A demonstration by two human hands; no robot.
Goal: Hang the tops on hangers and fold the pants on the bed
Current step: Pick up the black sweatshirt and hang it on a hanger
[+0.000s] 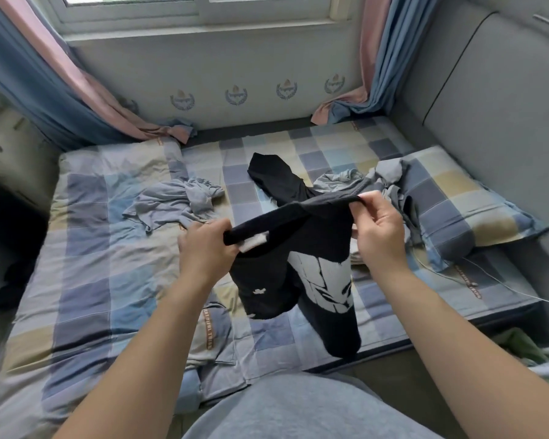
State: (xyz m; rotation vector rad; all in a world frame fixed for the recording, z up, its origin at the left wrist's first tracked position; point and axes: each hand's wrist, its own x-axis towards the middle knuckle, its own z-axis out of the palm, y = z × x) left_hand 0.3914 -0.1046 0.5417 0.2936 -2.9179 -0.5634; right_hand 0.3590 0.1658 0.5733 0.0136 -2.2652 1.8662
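Note:
A black top with a white print (317, 280) hangs above the checked bed (108, 248), held up by its neck band. My left hand (206, 248) grips the band beside its white label. My right hand (377, 229) pinches the band's other side between thumb and fingers. The top's far end trails back onto the bed. A crumpled grey-blue garment (178, 201) lies to the left of it. Another grey garment (384, 182) is heaped to the right, partly behind my right hand. No hanger is in view.
A checked pillow (466, 201) lies at the right against the grey padded headboard (504, 106). A thin white cable (488, 280) crosses the bed's right edge. Dark cloth (10, 286) sits off the left side. Curtains (76, 90) hang down onto the far corners under the window.

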